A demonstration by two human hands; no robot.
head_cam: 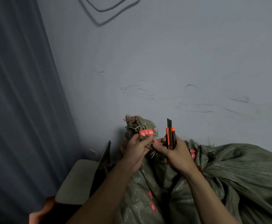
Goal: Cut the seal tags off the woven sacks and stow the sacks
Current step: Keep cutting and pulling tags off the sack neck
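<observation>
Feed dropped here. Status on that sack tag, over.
Left hand grips olive woven sack at neck. Right hand holds orange utility knife, blade up. Red seal tag attached. Nothing blocking.

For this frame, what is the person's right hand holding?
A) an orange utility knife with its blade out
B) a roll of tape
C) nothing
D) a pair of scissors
A: the right hand grips an orange utility knife, blade extended and pointing up, while the left hand grips the woven sack at its bunched neck.
</observation>
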